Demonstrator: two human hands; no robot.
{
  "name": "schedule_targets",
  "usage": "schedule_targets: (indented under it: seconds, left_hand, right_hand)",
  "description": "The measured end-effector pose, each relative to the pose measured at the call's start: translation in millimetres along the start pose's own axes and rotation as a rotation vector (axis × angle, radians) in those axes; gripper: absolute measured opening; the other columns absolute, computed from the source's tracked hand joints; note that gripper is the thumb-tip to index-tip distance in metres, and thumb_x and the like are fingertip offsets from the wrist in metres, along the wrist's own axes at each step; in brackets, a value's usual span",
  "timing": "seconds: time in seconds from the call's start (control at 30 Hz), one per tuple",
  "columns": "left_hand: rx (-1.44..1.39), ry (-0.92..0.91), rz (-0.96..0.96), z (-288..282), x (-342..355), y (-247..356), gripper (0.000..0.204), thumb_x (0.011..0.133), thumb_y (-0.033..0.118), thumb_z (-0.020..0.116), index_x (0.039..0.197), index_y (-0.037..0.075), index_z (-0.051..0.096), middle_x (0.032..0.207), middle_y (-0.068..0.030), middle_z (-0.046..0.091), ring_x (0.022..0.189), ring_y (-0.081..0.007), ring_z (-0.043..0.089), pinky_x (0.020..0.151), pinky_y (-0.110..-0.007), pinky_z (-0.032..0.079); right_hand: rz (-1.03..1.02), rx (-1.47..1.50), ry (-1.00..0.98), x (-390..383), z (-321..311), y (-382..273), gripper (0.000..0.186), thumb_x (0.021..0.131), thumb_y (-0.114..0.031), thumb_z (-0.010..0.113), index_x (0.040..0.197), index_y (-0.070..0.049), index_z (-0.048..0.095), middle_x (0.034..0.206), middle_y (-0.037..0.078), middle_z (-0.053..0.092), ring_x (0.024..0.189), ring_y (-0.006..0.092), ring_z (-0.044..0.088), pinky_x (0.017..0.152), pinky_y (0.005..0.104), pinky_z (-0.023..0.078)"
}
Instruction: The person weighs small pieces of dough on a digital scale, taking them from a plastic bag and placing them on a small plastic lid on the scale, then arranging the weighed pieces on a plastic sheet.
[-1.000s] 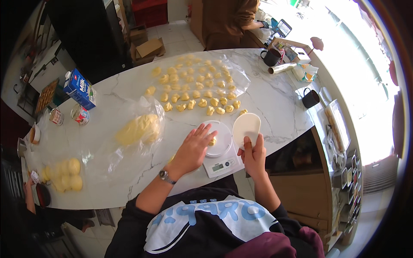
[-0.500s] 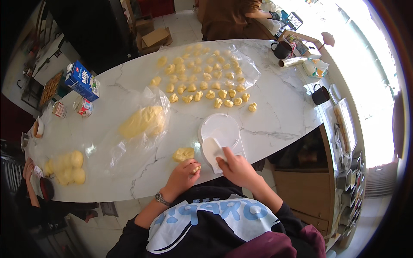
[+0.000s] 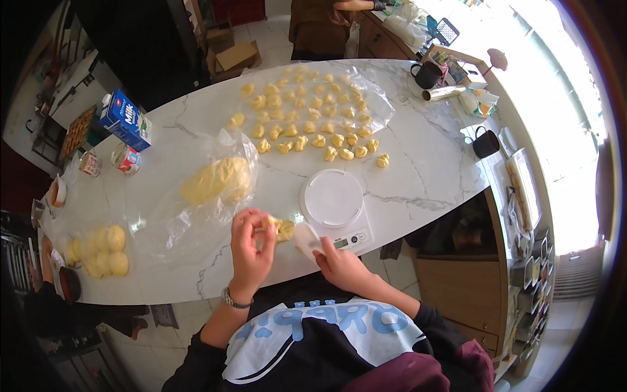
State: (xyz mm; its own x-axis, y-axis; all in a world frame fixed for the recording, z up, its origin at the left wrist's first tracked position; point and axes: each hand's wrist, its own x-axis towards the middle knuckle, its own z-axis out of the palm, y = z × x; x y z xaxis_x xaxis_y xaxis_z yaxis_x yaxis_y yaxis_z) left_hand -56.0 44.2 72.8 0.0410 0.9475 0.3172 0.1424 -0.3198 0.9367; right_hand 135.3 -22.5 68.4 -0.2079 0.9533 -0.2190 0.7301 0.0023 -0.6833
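My left hand (image 3: 251,243) is closed on a small piece of dough at its fingertips, just at the left of a yellow dough lump (image 3: 285,230) on the table. In my right hand (image 3: 339,266) is a white dough scraper (image 3: 304,239), its blade beside that lump's right side. A white kitchen scale (image 3: 333,197) with a round plate stands just beyond my right hand, nothing on the plate. Farther back, several small dough pieces (image 3: 318,141) lie in rows, many under clear plastic. To the left, a large dough mass (image 3: 219,183) rests in a plastic bag.
A milk carton (image 3: 125,121) and two cans stand at the left, with round dough balls (image 3: 108,251) nearer me. Dark mugs (image 3: 486,142) and a foil roll are at the right edge. One person stands across the table; another person's hand (image 3: 46,251) shows at far left.
My left hand has risen and moved left and away from me, its fingers opening outward around the piece. My right hand has drawn the scraper back from over the scale toward the dough lump.
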Motion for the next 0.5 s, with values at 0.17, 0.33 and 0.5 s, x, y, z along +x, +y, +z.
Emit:
schedule_targets:
  seconds: [0.17, 0.33, 0.5]
  left_hand:
    - [-0.495, -0.325, -0.319, 22, 43, 11, 0.036, 0.100, 0.019, 0.045, 0.130, 0.001, 0.047, 0.134, -0.0121, 0.047, 0.115, -0.0164, 0.051, 0.092, -0.029, 0.044]
    - [-0.334, -0.559, -0.371, 36, 35, -10, 0.033, 0.098, 0.019, 0.049, 0.127, 0.004, 0.053, 0.132, -0.0080, 0.052, 0.113, -0.0160, 0.055, 0.090, -0.031, 0.045]
    - [0.451, -0.717, 0.036, 13, 3, -8, 0.018, 0.088, 0.013, 0.062, 0.103, 0.005, 0.066, 0.097, -0.0095, 0.064, 0.084, -0.0159, 0.063, 0.071, -0.031, 0.049]
  right_hand:
    - [0.024, 0.320, 0.218, -12, -32, -2, 0.022, 0.096, -0.015, 0.048, 0.105, 0.001, 0.037, 0.061, 0.016, 0.060, 0.054, 0.0346, 0.061, 0.049, 0.0412, 0.047]
    - [0.035, 0.329, 0.464, -18, -60, -2, 0.018, 0.098, -0.015, 0.048, 0.107, -0.001, 0.043, 0.060, 0.008, 0.059, 0.049, 0.0163, 0.058, 0.047, 0.0294, 0.046]
    - [0.132, 0.343, 0.612, -30, -69, 24, 0.018, 0.097, -0.014, 0.048, 0.106, 0.000, 0.042, 0.061, 0.008, 0.059, 0.047, 0.0163, 0.056, 0.044, 0.0277, 0.043]
